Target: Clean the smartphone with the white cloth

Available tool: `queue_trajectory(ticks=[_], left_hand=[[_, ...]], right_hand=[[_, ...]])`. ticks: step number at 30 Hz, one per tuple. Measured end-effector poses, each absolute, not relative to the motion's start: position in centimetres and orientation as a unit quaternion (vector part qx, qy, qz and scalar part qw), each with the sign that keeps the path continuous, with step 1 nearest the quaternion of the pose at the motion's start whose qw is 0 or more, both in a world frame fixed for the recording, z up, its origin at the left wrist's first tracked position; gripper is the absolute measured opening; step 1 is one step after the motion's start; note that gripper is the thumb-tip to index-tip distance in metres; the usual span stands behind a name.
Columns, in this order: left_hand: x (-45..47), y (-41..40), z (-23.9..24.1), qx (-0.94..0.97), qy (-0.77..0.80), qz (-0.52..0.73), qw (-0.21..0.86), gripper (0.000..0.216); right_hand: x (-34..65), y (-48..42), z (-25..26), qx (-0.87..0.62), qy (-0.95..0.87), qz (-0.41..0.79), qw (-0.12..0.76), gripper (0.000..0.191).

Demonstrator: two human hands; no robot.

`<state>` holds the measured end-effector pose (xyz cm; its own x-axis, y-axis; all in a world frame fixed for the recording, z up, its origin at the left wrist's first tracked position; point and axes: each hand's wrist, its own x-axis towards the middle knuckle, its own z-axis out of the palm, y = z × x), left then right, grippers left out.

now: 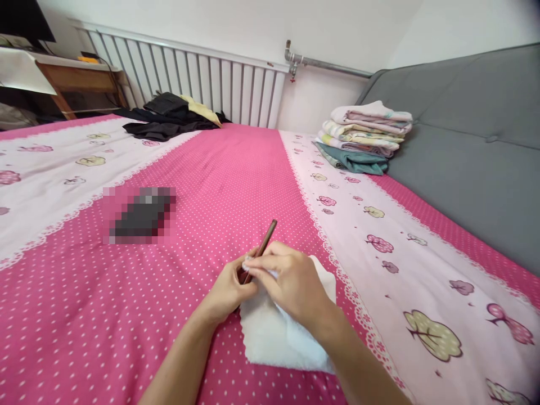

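My left hand [231, 289] is closed around a slim, dark brown stick-like item [267, 239], whose far end points up and away to the right. Its exact kind I cannot make out, since my fingers cover the lower part. Thumb and forefinger of my right hand [295, 281] pinch a small white wad [246, 263], maybe cloth or tissue, against the brown item. Beneath my right hand a white fluffy cloth [278, 337] with a scalloped edge lies on the bed, partly covered by my hand and forearm.
A pink dotted bedspread [202, 185] spreads under everything. Left of my hands lies a dark, pixelated object [143, 216]. Dark clothes [169, 115] are heaped by the white radiator [236, 84]. Folded textiles [365, 135] are stacked beside the grey headboard [468, 135].
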<state>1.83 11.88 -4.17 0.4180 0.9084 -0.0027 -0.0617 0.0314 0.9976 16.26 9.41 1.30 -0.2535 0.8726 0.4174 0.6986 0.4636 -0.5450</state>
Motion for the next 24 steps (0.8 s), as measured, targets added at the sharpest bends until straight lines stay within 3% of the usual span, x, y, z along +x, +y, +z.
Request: queue_trajectory(ticks=[5, 11, 14, 18, 24], left_hand=[[1.8, 11.9, -4.1, 0.561, 0.378, 0.403, 0.616, 0.050], [1.6, 12.1, -4.9, 0.582, 0.326, 0.382, 0.640, 0.076], [1.3, 12.0, -4.7, 0.581, 0.317, 0.367, 0.653, 0.077], [0.9, 11.6, -4.1, 0.565, 0.297, 0.362, 0.679, 0.074], [0.6, 11.0, -3.9, 0.496, 0.213, 0.372, 0.755, 0.051]], right_hand=[[15.8, 9.3, 1.2, -0.498, -0.792, 0.125, 0.331, 0.016], [17.6, 10.3, 1.6, -0.542, -0.700, 0.044, 0.463, 0.018], [18.3, 10.4, 2.1, -0.548, -0.654, 0.029, 0.520, 0.018], [18.9, 10.4, 2.8, -0.538, -0.621, 0.098, 0.561, 0.017], [19.3, 10.6, 3.0, -0.517, -0.598, 0.197, 0.579, 0.019]])
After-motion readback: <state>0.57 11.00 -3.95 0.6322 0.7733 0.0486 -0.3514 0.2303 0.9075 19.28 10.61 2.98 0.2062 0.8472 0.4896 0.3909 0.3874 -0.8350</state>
